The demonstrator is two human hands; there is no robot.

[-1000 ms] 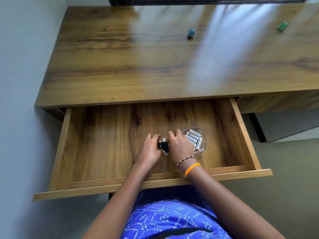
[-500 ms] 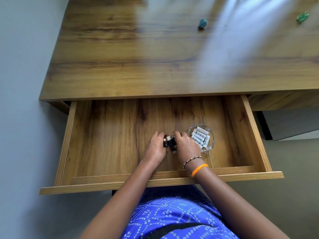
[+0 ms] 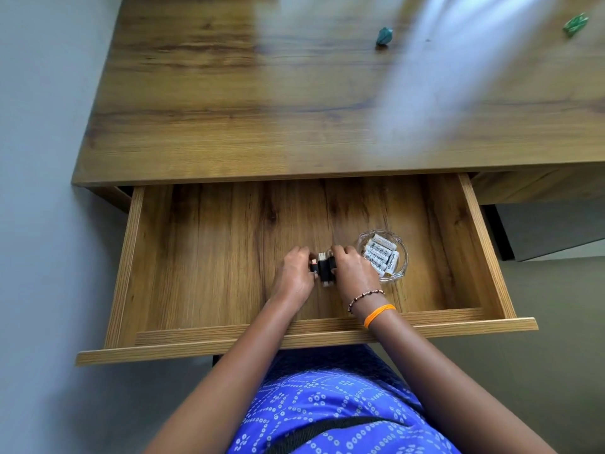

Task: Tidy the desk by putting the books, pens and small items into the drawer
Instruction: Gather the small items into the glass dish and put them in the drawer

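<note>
Both hands work on a small cluster of black and silver items (image 3: 324, 269) on the drawer floor: the left hand (image 3: 294, 273) has its grip curled against the cluster's left side, and the right hand (image 3: 352, 271) has its grip curled over the right side, so the pieces are pinched between them. What the items are is too small to tell; they look like short black bodies with metal ends. To do this step well, I judge the hands should press the pieces together evenly and set them flat before letting go, so that none rolls across the drawer (image 3: 203, 257) floor, and slide them as one group rather than lift them singly. The cluster lies toward the front edge of the drawer, right of its middle. Just beside the right hand stands a clear glass dish (image 3: 401, 257) holding white batteries (image 3: 381, 257); the right wrist should stay clear of its rim. On the worktop (image 3: 229, 126) above, a teal small item (image 3: 383, 36) lies near the back edge and a green small item (image 3: 575, 24) near the far right corner, both not yet put away.
</note>
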